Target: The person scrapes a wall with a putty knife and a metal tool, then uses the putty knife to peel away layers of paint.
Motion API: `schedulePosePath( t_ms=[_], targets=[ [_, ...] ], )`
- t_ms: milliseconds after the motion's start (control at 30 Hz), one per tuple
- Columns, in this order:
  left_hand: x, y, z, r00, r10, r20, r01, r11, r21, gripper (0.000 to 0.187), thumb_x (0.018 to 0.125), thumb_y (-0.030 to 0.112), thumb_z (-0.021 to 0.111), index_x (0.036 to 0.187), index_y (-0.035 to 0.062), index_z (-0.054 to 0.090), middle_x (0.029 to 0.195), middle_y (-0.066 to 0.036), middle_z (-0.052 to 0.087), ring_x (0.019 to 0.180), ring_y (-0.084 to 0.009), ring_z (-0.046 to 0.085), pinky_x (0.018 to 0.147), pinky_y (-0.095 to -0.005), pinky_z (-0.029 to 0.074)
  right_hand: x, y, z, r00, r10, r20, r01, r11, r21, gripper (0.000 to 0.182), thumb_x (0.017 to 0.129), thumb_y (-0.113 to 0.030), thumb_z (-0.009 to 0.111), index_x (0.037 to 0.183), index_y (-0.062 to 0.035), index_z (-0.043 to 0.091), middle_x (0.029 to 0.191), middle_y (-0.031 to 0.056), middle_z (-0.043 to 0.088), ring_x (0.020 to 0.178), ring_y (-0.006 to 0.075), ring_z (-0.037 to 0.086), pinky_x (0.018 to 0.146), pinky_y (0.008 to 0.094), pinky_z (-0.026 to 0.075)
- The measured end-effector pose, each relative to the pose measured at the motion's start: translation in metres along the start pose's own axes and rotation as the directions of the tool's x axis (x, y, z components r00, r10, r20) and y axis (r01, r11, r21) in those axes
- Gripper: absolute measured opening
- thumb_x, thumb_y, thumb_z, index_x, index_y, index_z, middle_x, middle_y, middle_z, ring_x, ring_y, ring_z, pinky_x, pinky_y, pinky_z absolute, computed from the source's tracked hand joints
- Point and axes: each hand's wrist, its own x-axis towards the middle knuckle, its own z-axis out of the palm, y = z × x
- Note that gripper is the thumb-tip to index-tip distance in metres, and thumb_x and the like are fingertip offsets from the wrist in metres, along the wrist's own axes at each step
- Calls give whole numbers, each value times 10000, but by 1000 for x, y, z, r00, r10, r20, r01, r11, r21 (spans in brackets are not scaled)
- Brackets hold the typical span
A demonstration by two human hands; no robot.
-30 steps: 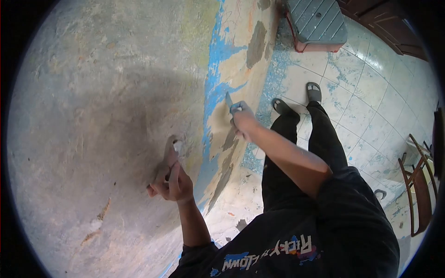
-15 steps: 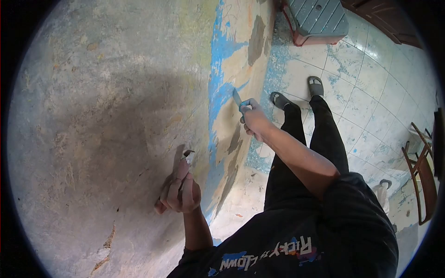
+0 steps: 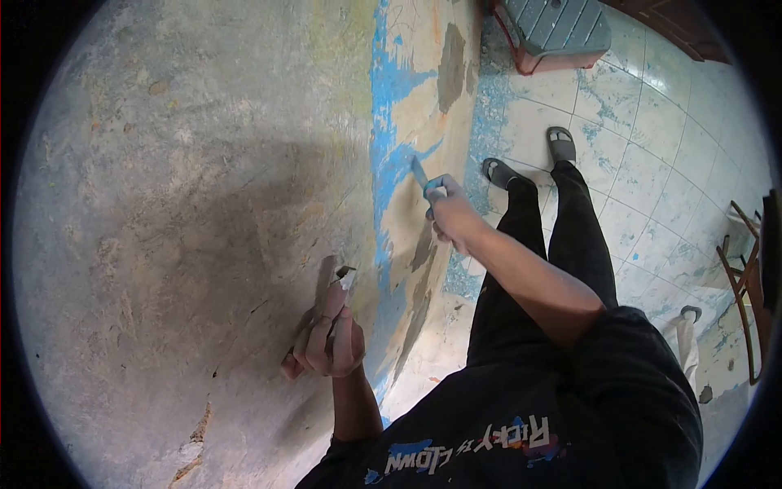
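My right hand [image 3: 454,213] is closed around the teal handle of a scraper [image 3: 420,173]. The scraper's narrow metal blade meets the wall [image 3: 204,220] at the edge of a ragged strip of blue paint [image 3: 381,167]. Lower on the wall, my left hand [image 3: 330,344] has curled fingers, close against the surface. A slim pinkish-white piece [image 3: 336,295] with a dark tip sticks up from these fingers; what it is, I cannot make out. Bare beige and grey patches show beside the blue paint.
A grey plastic step stool [image 3: 562,37] with a reddish base stands on the tiled floor [image 3: 652,175] beyond my feet. Blue paint flakes litter the tiles along the wall. At the right are a wooden folding frame [image 3: 743,297] and a whitish cloth or bag [image 3: 683,346].
My left hand has shifted slightly right along the wall with the slim piece. The scraper stays at nearly the same blue edge, and a blue streak beside it looks longer. The view has shifted slightly.
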Motion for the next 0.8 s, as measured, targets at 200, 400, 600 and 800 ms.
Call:
schedulePosePath(
  t_ms=[200, 400, 600, 800],
  targets=[
    [3, -3, -2, 997, 74, 0, -74, 997, -19, 216, 831, 111, 801, 919, 259, 669, 971, 63, 639, 863, -139, 638, 892, -389, 277, -10, -8, 3, 999, 16, 39, -17, 1000, 8, 113, 1044, -256, 474, 1127, -180, 466, 778, 66, 499, 489, 101, 364, 397, 279, 281],
    [0, -1, 1, 1000, 14, -19, -14, 1000, -10, 170, 865, 167, 757, 886, 307, 662, 917, 87, 599, 829, -124, 565, 979, -426, 270, 37, 5, -10, 998, -32, -56, 31, 999, -19, 104, 1044, -250, 475, 1117, -176, 469, 766, 59, 497, 482, 101, 373, 390, 271, 275],
    [1, 1, 4, 999, 24, -23, -24, 999, -20, 173, 862, 155, 767, 909, 283, 661, 920, 72, 617, 838, -126, 585, 948, -412, 272, -5, 3, -12, 997, 19, 79, -21, 999, 30, 89, 1046, -250, 473, 1089, -173, 464, 748, 45, 480, 467, 87, 347, 384, 265, 266],
    [5, 1, 0, 999, 38, -6, -38, 999, -27, 194, 865, 117, 776, 963, 239, 661, 930, 57, 664, 855, -117, 624, 887, -385, 276, 30, 3, -17, 1000, 18, 25, -20, 998, 68, 79, 1047, -254, 469, 1093, -190, 469, 738, 39, 484, 457, 86, 339, 381, 272, 269]
  ],
)
